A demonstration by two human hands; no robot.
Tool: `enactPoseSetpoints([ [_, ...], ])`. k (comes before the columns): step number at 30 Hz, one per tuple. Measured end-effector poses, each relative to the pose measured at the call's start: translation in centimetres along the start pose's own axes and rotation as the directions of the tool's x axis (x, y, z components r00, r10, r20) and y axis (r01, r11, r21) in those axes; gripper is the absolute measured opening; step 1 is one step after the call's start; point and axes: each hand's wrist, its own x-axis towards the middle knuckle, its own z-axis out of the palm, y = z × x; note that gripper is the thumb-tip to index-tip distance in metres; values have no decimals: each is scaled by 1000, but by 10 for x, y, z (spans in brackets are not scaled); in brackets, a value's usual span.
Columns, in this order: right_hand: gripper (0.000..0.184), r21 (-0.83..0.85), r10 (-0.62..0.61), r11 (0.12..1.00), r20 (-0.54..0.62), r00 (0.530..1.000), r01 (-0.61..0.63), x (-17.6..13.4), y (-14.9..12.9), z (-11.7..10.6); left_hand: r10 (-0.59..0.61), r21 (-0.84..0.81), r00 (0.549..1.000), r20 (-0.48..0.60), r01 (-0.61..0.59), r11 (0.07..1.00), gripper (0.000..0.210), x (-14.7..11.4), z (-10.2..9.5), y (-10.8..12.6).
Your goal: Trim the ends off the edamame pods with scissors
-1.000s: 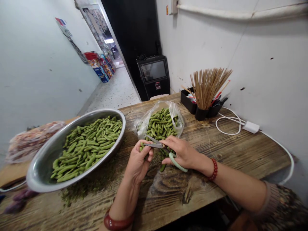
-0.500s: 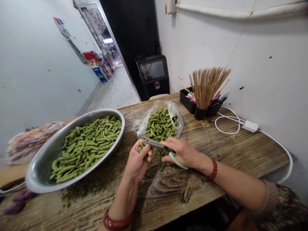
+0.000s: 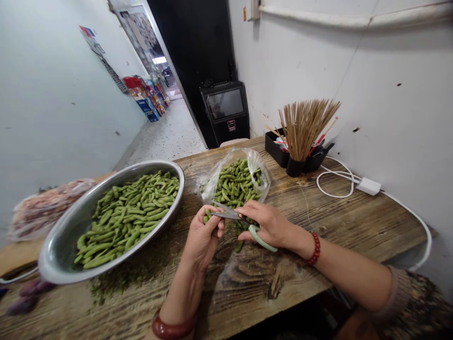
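Note:
Between the thumb and fingers of my left hand (image 3: 205, 234) is a green soybean pod (image 3: 207, 216), partly hidden by the fingers. My right hand (image 3: 267, 223) grips scissors (image 3: 226, 213) with pale green handles. Their blades are parted and reach to the pod at my left fingertips. Just beyond both hands, a clear plastic bag (image 3: 262, 165) lies with its mouth towards me, full of pods (image 3: 236, 182). To the left stands a large metal basin (image 3: 53, 255) holding many more pods (image 3: 130, 217). A loose pod (image 3: 239, 246) rests on the table below the scissors.
Green trimmings (image 3: 116, 278) litter the wooden table (image 3: 247, 302) beside the basin. A black holder (image 3: 276, 150) with thin wooden sticks (image 3: 306, 127) stands at the back right, near a white cable and adapter (image 3: 368, 185). A filled plastic bag (image 3: 49, 208) lies far left.
The scissor blades have opened wider at the left fingertips. Both hands stay in nearly the same place, and the pod remains in my left hand.

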Motion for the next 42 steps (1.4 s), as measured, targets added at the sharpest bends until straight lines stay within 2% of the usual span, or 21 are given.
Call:
enactPoseSetpoints([
  [8, 44, -18, -6, 1000, -1, 1000, 6, -1, 2, 1, -10, 33, 999, 33, 9, 999, 24, 0, -4, -2],
  [12, 46, -9, 9, 1000, -5, 1000, -9, -2, 2, 0, -9, 39, 999, 36, 7, 999, 21, 0, -2, 0],
  [16, 47, 45, 49, 998, -113, 992, -44, -1, 6, 0, -11, -20, 1000, 2, 12, 1000, 18, 2, -2, 6],
  [19, 44, 87, 79, 994, -219, 972, -61, 0, 10, -2, -71, -29, 997, 5, 71, 997, 19, 3, -5, 9],
  [22, 43, 121, 94, 991, -249, 964, -66, 2, 11, -4, -126, 89, 990, 62, 121, 989, 18, 1, -5, 10],
  [24, 42, 123, 99, 990, -249, 963, -70, 3, 11, -5, -155, 253, 981, 116, 122, 960, 15, -1, -4, 10],
  [26, 41, 121, 102, 990, -249, 963, -73, 3, 11, -5, -179, 497, 969, 172, 71, 865, 13, -3, -2, 9],
  [29, 41, 121, 102, 990, -244, 964, -74, 3, 11, -5, -182, 815, 946, 268, -122, 566, 13, -3, 0, 4],
  [32, 41, 109, 107, 991, -232, 967, -84, 4, 12, -5, -188, 917, 925, 330, -268, 295, 13, -1, -2, -2],
  [34, 41, 109, 108, 991, -232, 967, -84, 5, 13, -4, -214, 933, 918, 334, -290, 213, 13, 0, -5, -8],
  [36, 41, 119, 104, 990, -236, 966, -78, 5, 13, -4, -214, 928, 915, 342, -294, 227, 12, 0, -8, -13],
  [38, 41, 131, 106, 988, -234, 966, -77, 5, 12, -4, -200, 912, 912, 359, -298, 281, 9, -1, -9, -16],
  [42, 41, 145, 120, 986, -235, 965, -87, 5, 12, -4, -84, 857, 925, 372, -306, 415, 5, 0, -6, -10],
])
